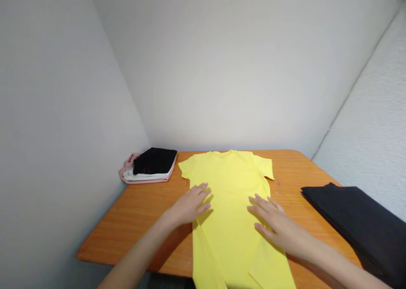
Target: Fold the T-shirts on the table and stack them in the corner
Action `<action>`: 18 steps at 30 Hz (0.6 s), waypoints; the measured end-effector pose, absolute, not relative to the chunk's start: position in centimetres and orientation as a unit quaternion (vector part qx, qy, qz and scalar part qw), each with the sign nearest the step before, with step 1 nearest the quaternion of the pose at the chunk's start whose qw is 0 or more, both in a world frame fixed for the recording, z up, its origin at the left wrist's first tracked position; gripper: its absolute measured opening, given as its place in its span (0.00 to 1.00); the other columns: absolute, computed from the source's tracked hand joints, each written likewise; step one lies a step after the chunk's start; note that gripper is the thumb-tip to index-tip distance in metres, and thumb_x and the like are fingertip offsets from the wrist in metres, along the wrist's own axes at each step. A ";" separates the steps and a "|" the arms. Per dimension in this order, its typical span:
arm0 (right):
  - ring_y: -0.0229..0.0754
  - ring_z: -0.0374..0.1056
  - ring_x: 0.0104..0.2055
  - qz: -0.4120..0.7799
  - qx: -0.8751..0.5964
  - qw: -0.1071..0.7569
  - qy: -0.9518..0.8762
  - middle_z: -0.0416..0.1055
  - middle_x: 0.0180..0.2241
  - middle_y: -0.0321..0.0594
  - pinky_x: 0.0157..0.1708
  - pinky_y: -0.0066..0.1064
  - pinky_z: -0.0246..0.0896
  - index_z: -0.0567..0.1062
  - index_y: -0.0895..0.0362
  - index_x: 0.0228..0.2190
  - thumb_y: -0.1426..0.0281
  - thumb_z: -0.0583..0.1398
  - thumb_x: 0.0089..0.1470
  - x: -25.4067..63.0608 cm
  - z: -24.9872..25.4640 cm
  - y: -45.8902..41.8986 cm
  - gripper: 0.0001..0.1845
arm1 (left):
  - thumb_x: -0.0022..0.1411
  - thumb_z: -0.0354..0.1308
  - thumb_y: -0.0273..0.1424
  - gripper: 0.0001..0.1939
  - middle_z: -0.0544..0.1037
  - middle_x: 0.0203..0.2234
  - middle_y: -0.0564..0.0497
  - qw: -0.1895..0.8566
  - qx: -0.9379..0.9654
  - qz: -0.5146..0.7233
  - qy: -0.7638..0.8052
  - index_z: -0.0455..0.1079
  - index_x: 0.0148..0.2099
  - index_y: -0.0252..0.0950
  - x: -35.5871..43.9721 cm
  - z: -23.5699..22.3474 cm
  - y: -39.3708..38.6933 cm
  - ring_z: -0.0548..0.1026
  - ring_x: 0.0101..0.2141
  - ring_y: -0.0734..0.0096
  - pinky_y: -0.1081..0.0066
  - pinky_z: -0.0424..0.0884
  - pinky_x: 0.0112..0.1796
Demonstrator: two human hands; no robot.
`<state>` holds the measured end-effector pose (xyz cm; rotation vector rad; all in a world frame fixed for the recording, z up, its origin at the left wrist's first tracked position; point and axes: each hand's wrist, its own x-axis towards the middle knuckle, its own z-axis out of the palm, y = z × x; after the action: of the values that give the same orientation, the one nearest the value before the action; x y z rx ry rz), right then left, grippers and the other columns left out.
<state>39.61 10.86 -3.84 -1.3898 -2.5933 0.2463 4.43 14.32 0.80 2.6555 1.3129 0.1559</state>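
A yellow short-sleeved T-shirt (230, 213) lay flat on the table, its collar at the far end and its hem running out of view past the near edge; the left hand (188, 204) was open, palm down, fingers close together and angled to the right, resting across the shirt's left edge with nothing gripped; the right hand (272, 223) was open as well, fingers slightly spread and pointing left, lying flat on the shirt's right half and holding nothing; the bare left forearm (136, 255) and right forearm (333, 259) came in from the near side; the shirt's matte knit showed long creases near the hem, and its sleeves lay spread left and right; the orange wood-grain tabletop (127, 225) had rounded far corners; at far left sat a folded stack (149, 166) of black, white and pink cloth, with a small mark on the black too small to read; at right lay a folded pile of black fabric (349, 217); a smooth white wall (234, 69) rose beyond the table, and a textured white wall (364, 132) stood to the right.
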 end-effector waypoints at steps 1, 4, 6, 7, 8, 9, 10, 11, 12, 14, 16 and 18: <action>0.50 0.43 0.68 0.103 -0.437 0.101 -0.888 0.54 0.65 0.40 0.65 0.53 0.37 0.66 0.47 0.59 0.69 0.52 0.60 39.5 -3.3 9.3 0.27 | 0.70 0.46 0.35 0.20 0.59 0.65 0.47 0.105 0.903 0.065 0.410 0.60 0.63 0.43 4.9 1.3 12.2 0.56 0.64 0.64 0.59 0.50 0.64; 0.47 0.48 0.65 0.152 -0.375 0.116 -0.907 0.61 0.60 0.39 0.64 0.50 0.42 0.64 0.45 0.59 0.80 0.50 0.51 39.3 -2.2 6.0 0.36 | 0.62 0.48 0.21 0.23 0.69 0.54 0.51 0.164 0.918 0.088 0.349 0.63 0.58 0.45 5.6 2.4 6.8 0.63 0.57 0.68 0.63 0.54 0.61; 0.47 0.56 0.59 0.170 -0.373 0.127 -0.903 0.66 0.53 0.43 0.59 0.49 0.49 0.65 0.47 0.58 0.81 0.50 0.50 39.2 -1.9 5.2 0.35 | 0.54 0.50 0.16 0.28 0.70 0.47 0.51 0.183 0.914 0.086 0.351 0.63 0.56 0.44 5.5 2.3 5.0 0.65 0.51 0.67 0.64 0.57 0.57; 0.47 0.60 0.54 0.172 -0.380 0.134 -0.899 0.68 0.48 0.43 0.57 0.48 0.52 0.67 0.48 0.55 0.81 0.49 0.52 39.1 -1.9 5.1 0.32 | 0.51 0.49 0.16 0.28 0.70 0.44 0.50 0.182 0.911 0.083 0.361 0.64 0.53 0.43 5.2 2.0 4.6 0.66 0.49 0.67 0.64 0.58 0.55; 0.47 0.61 0.50 0.172 -0.388 0.142 -0.894 0.68 0.44 0.43 0.54 0.47 0.54 0.70 0.49 0.51 0.80 0.49 0.54 39.2 -2.0 5.1 0.27 | 0.50 0.49 0.16 0.25 0.70 0.41 0.50 0.177 0.907 0.081 0.373 0.66 0.49 0.41 4.9 1.6 4.3 0.66 0.46 0.66 0.63 0.58 0.53; 0.47 0.62 0.47 0.168 -0.398 0.149 -0.890 0.68 0.41 0.42 0.51 0.46 0.55 0.73 0.50 0.46 0.80 0.49 0.55 39.3 -2.2 5.1 0.23 | 0.49 0.49 0.16 0.21 0.69 0.39 0.50 0.169 0.903 0.078 0.388 0.66 0.44 0.40 4.4 1.2 4.1 0.66 0.45 0.66 0.63 0.58 0.51; 0.47 0.62 0.45 0.160 -0.408 0.157 -0.885 0.67 0.39 0.42 0.49 0.46 0.56 0.73 0.51 0.40 0.79 0.49 0.56 39.6 -2.6 5.0 0.18 | 0.51 0.48 0.16 0.17 0.69 0.37 0.51 0.162 0.897 0.076 0.404 0.66 0.39 0.39 3.7 0.7 4.0 0.66 0.44 0.66 0.63 0.58 0.50; 0.47 0.61 0.43 0.149 -0.417 0.166 -0.881 0.67 0.38 0.42 0.47 0.45 0.55 0.73 0.52 0.35 0.78 0.49 0.57 40.1 -3.0 4.8 0.15 | 0.52 0.47 0.17 0.13 0.69 0.36 0.51 0.159 0.889 0.077 0.424 0.65 0.36 0.38 3.0 0.3 3.8 0.66 0.43 0.66 0.62 0.58 0.50; 0.48 0.61 0.43 0.136 -0.428 0.174 -0.876 0.67 0.37 0.43 0.46 0.45 0.55 0.72 0.53 0.32 0.77 0.50 0.57 40.8 -3.4 4.5 0.13 | 0.53 0.46 0.17 0.11 0.69 0.36 0.51 0.160 0.879 0.078 0.443 0.64 0.34 0.37 2.1 -0.1 3.5 0.67 0.42 0.66 0.62 0.58 0.50; 0.49 0.61 0.43 0.114 -0.452 0.183 -0.866 0.68 0.37 0.43 0.43 0.45 0.55 0.71 0.53 0.29 0.74 0.51 0.57 42.9 -4.1 3.6 0.10 | 0.54 0.45 0.17 0.12 0.71 0.36 0.52 0.167 0.858 0.086 0.477 0.64 0.32 0.37 0.2 -0.6 2.8 0.68 0.42 0.68 0.61 0.57 0.51; 0.51 0.62 0.45 0.115 -0.468 0.173 -0.859 0.69 0.39 0.43 0.44 0.46 0.55 0.73 0.51 0.28 0.72 0.52 0.57 45.3 -4.1 2.7 0.11 | 0.54 0.44 0.17 0.13 0.73 0.38 0.51 0.150 0.849 0.097 0.497 0.65 0.31 0.38 -1.1 -0.7 2.0 0.68 0.45 0.66 0.58 0.55 0.53; 0.51 0.61 0.50 0.133 -0.469 0.158 -0.859 0.70 0.43 0.41 0.48 0.47 0.54 0.74 0.50 0.28 0.73 0.51 0.57 47.7 -3.2 2.6 0.13 | 0.54 0.45 0.17 0.14 0.74 0.43 0.50 0.103 0.857 0.118 0.491 0.67 0.29 0.38 -1.1 0.0 1.4 0.66 0.52 0.62 0.55 0.53 0.55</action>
<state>47.66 2.60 -3.15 -1.3402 -2.4571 0.3795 -1.10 1.36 0.01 2.5284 1.4496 0.3477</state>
